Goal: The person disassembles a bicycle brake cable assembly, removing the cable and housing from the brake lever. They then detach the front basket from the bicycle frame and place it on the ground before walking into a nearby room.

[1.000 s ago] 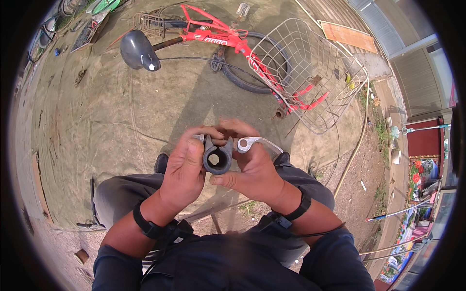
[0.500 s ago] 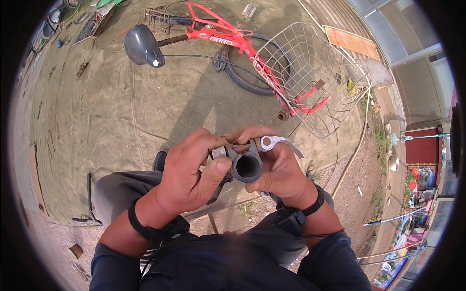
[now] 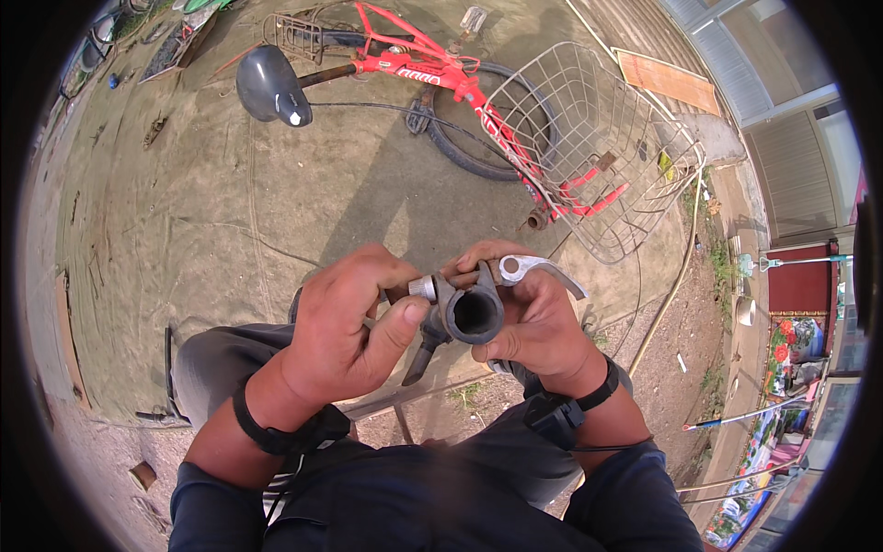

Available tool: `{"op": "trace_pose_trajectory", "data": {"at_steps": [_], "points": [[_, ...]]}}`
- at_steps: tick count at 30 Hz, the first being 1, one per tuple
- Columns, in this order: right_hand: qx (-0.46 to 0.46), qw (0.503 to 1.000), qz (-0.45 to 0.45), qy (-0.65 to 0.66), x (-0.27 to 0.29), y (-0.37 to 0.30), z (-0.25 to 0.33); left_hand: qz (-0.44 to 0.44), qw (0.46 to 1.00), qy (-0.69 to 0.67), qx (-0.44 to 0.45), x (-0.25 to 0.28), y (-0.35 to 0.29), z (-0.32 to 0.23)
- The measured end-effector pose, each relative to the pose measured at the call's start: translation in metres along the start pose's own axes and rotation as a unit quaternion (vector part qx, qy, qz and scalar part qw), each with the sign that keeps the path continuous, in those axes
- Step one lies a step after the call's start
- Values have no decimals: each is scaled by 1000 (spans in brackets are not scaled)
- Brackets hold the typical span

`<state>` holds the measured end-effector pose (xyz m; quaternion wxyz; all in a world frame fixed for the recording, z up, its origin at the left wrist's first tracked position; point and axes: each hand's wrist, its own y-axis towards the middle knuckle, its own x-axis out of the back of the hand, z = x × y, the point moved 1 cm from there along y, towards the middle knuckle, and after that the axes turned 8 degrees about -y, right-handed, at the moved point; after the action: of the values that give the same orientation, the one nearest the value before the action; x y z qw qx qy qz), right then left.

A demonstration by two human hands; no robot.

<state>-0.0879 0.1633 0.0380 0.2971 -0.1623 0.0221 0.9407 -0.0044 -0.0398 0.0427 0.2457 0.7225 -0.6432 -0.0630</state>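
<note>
Clamp [image 3: 456, 308] between your hands
Your left hand [image 3: 342, 317] pinches the nut [image 3: 423, 288]; your right hand [image 3: 549, 331] grips the clamp beside its silver lever [image 3: 530, 264].

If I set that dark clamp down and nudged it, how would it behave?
The dark clamp looks metallic, so probably stiff and fairly heavy for its size. Its round collar could roll, but the projecting silver lever would likely stop it.

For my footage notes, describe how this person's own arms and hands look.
Left fingers and right fingers are ungloved. The sleeves are short and dark navy. Each wrist wears a black strap with a dark boxy device; a thin dark cable shows by the right one.
</note>
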Motion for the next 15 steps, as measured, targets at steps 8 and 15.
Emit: {"op": "trace_pose_trajectory", "data": {"at_steps": [8, 15], "points": [[41, 998, 2, -51, -5, 1, 0, -1, 991, -114, 62, 0, -2, 2], [67, 991, -1, -119, -2, 2, 4, 47, 985, -125, 109, 5, -5, 4]]}}
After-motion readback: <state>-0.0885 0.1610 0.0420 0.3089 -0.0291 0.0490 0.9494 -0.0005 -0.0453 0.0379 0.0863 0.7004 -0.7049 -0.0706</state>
